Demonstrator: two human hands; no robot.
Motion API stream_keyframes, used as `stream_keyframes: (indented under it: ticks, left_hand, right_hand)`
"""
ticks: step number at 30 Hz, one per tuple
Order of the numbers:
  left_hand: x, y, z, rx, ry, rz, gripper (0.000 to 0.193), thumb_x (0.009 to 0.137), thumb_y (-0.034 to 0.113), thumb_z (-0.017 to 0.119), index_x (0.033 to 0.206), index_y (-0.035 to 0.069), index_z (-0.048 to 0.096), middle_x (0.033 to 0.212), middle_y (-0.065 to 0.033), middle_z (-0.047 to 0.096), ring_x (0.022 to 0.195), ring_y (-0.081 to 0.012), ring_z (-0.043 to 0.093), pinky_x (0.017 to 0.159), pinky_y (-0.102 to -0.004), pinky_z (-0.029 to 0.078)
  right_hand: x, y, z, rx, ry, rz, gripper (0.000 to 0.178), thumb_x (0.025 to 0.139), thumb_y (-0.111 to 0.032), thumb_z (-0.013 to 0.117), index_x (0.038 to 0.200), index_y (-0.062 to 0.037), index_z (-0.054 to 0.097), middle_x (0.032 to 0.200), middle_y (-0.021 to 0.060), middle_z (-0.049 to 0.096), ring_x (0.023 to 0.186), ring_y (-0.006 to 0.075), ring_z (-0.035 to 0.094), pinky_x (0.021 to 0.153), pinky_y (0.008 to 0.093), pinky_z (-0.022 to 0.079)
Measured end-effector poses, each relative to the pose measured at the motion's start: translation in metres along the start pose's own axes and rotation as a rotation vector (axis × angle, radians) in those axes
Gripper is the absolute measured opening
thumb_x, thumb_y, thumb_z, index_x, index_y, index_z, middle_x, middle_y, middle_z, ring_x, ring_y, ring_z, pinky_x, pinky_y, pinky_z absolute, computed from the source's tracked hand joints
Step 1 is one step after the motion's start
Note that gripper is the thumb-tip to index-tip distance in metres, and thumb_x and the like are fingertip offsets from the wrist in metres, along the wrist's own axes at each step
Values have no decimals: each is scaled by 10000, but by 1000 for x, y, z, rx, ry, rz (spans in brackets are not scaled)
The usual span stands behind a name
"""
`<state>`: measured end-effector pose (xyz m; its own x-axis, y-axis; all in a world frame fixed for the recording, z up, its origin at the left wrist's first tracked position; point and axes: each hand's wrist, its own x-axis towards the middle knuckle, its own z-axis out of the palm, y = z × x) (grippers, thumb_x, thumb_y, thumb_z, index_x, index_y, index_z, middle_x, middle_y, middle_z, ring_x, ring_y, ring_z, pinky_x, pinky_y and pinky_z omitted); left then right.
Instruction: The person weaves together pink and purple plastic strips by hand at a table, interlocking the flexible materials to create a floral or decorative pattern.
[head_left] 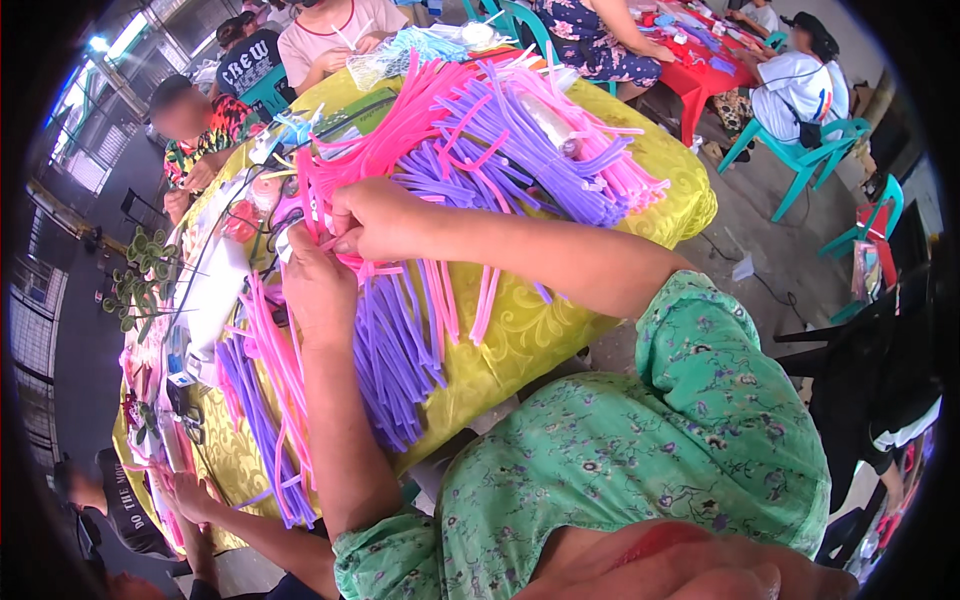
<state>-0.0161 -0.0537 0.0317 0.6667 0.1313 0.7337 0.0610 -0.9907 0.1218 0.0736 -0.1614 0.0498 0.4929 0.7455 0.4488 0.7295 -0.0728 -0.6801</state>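
Observation:
My left hand [318, 285] and my right hand [375, 220] meet over the table, fingers pinched close together. Between them is a pink pipe cleaner [313, 205]; its exact shape at the fingertips is partly hidden by my fingers. Just beyond my hands fans out a bundle of bright pink pipe cleaners [385, 115]. Purple pipe cleaners [400, 345] lie under and beside my left forearm. More purple stems [540, 140] and light pink stems [635, 185] are heaped past my right forearm.
A yellow-green patterned cloth [540, 340] covers the table. To the left are a small leafy plant [145, 275], a white sheet-like item [215, 290], scissors [190, 428] and dark cables. Other people sit around the table. Teal chairs [800, 165] and a red-covered table [690, 80] stand at far right.

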Motion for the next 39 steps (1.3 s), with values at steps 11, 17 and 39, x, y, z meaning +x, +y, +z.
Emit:
stream_keyframes:
  ticks: [11,17,39]
  left_hand:
    - [-2,7,1,-607,-145,-126,181,830,80,491,980,-10,442,751,-168,567,620,-285,566,548,-358,433]
    - [5,10,-5,-1278,-116,-682,98,866,105,494,865,10,519,759,-93,596,618,-131,583,516,-232,465]
    - [2,-9,7,-868,120,-421,247,778,-114,501,1014,-41,497,826,-74,602,737,-140,611,600,-215,491]
  right_hand:
    - [2,7,-10,-187,43,-43,124,645,-123,668,742,-64,616,640,151,579,617,294,585,567,392,442]
    - [6,10,-21,-204,-28,-80,142,646,-129,649,780,-84,645,676,142,595,633,301,586,585,403,446]
    - [-2,2,-16,-393,102,-105,75,568,-98,566,631,-67,593,613,140,573,596,320,568,539,429,431]
